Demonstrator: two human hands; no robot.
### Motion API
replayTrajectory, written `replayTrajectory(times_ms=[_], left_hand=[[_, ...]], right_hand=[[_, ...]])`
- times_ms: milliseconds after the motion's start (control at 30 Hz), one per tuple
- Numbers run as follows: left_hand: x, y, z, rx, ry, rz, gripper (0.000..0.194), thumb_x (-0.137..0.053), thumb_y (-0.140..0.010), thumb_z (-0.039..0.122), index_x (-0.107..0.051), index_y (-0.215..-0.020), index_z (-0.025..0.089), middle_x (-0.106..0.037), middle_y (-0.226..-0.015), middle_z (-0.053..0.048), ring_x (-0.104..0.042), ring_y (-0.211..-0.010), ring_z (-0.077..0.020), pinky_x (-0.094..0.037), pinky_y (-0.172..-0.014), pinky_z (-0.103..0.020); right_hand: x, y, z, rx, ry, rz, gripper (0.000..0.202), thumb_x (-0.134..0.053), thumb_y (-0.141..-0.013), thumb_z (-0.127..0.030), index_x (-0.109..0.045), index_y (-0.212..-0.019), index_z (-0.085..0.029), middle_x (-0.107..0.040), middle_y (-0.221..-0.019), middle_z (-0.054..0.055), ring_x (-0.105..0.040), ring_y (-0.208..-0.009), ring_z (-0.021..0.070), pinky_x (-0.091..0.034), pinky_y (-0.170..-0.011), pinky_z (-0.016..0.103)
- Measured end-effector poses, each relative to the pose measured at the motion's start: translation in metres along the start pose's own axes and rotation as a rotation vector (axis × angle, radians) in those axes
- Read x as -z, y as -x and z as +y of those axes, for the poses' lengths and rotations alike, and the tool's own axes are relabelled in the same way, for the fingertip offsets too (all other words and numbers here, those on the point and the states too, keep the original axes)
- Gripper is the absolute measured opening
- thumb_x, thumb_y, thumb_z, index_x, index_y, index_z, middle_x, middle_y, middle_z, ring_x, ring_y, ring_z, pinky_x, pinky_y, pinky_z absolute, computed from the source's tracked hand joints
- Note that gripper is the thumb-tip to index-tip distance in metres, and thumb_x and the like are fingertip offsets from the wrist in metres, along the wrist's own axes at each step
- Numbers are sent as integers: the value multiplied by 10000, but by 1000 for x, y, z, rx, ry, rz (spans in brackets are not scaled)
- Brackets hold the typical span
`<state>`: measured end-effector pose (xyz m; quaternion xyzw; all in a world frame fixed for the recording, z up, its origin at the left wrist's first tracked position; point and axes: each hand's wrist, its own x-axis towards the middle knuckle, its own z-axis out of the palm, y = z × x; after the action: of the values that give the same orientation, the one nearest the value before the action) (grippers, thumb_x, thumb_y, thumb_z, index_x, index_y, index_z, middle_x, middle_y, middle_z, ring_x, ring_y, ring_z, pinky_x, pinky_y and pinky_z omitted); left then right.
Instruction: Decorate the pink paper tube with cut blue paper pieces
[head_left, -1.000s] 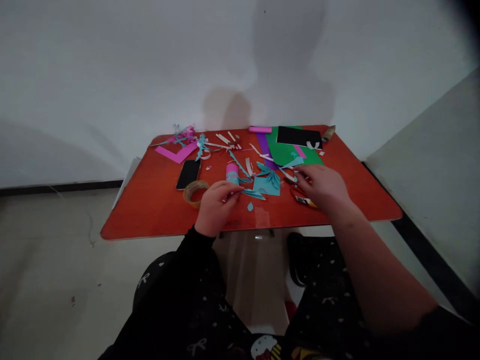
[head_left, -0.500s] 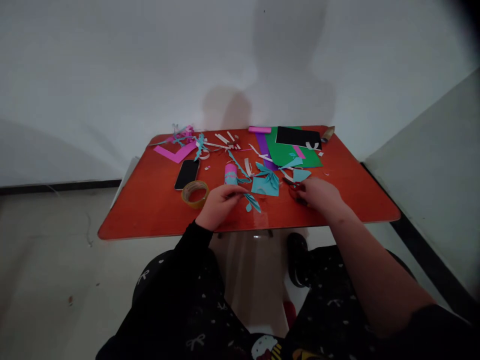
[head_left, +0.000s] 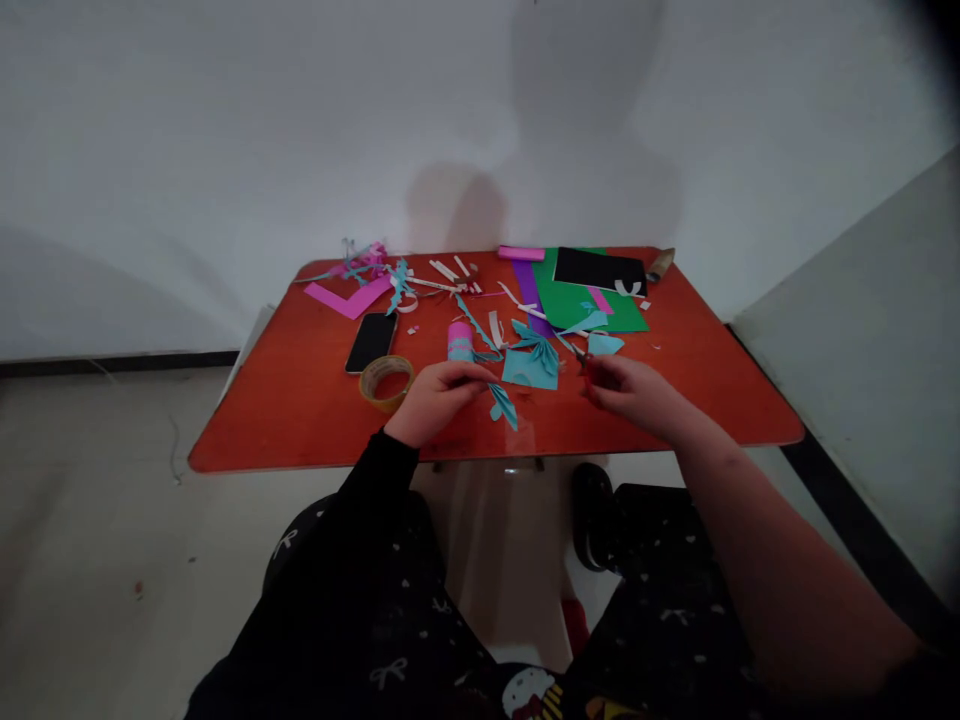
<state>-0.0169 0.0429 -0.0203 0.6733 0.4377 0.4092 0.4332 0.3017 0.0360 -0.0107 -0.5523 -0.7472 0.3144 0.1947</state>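
Near the table's front edge, my left hand (head_left: 442, 398) pinches a pleated piece of blue paper (head_left: 504, 406) that hangs from the fingertips. My right hand (head_left: 634, 392) is closed on red-handled scissors (head_left: 589, 378), their blades pointing up and left. Between the hands lie a blue paper square (head_left: 530, 370) and a folded blue paper fan (head_left: 541, 346). Just behind my left hand stands a pink and blue paper roll (head_left: 460, 340). A blue paper scrap (head_left: 604, 344) lies right beyond the scissors.
On the red table (head_left: 285, 420), a roll of tape (head_left: 386, 383) and a phone (head_left: 371, 342) lie at left. Shredded paper (head_left: 367, 262) and a pink paper strip (head_left: 349, 298) are behind them. Green paper (head_left: 570, 305), a black sheet (head_left: 600, 270) and a pink roll (head_left: 521, 253) lie at the back right.
My right hand has lifted the scissors slightly, and their blades show more clearly. My left hand still holds the pleated blue paper, shifted only a little.
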Motion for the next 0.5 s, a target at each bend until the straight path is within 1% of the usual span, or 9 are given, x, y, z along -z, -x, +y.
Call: replayTrajectory(times_ms=[67, 133, 167, 200, 267, 333, 500], left_hand=[[1, 0, 4, -10, 9, -11, 163, -725, -809, 322, -812, -871, 198, -805, -913, -61, -733, -872, -200, -579, -852, -317], [2, 0, 7, -29, 15, -27, 149, -722, -813, 316, -804, -861, 200, -797, -910, -60, -728, -873, -198, -580, -844, -316], [2, 0, 9, -36, 16, -38, 141, -719, -814, 309, -800, -856, 201, -794, -910, -60, -726, -874, -198, -582, -842, -317], [1, 1, 10, -41, 17, -50, 135, -714, -816, 302, -797, -852, 202, -792, -911, -60, -725, -875, -199, -583, -842, -320], [1, 1, 12, -43, 17, -80, 127, -705, -823, 289, -795, -851, 203, -790, -915, -60, -723, -879, -197, -582, -845, -319], [0, 1, 12, -38, 15, -104, 125, -701, -829, 278, -797, -858, 203, -789, -924, -57, -722, -888, -194, -579, -850, -312], [-2, 2, 8, -30, 9, -154, 128, -709, -840, 284, -804, -878, 208, -789, -942, -53, -724, -891, -192, -574, -843, -298]], right_hand=[[-8, 9, -13, 65, -137, -214, 373, -555, -963, -493, -702, -1127, -192, -747, -974, 60, -680, -867, 231, -535, -735, 322], [-15, 16, -28, 89, -192, -393, 413, -557, -971, -564, -728, -1087, -206, -751, -1039, 59, -673, -930, 239, -537, -773, 324], [-19, 18, -35, 96, -220, -476, 430, -540, -982, -581, -735, -1076, -209, -751, -1055, 55, -670, -948, 237, -537, -792, 323], [-21, 20, -41, 104, -239, -522, 446, -526, -988, -592, -738, -1069, -208, -750, -1062, 52, -666, -956, 233, -534, -807, 318], [-25, 22, -50, 109, -260, -558, 463, -509, -993, -602, -738, -1049, -203, -742, -1052, 50, -654, -924, 215, -528, -788, 300], [-26, 22, -55, 110, -284, -555, 469, -508, -990, -605, -740, -1029, -200, -731, -1008, 50, -635, -865, 200, -521, -741, 286], [-29, 22, -55, 67, -386, -554, 420, -544, -980, -577, -742, -985, -206, -685, -901, 34, -574, -764, 170, -495, -656, 268]])
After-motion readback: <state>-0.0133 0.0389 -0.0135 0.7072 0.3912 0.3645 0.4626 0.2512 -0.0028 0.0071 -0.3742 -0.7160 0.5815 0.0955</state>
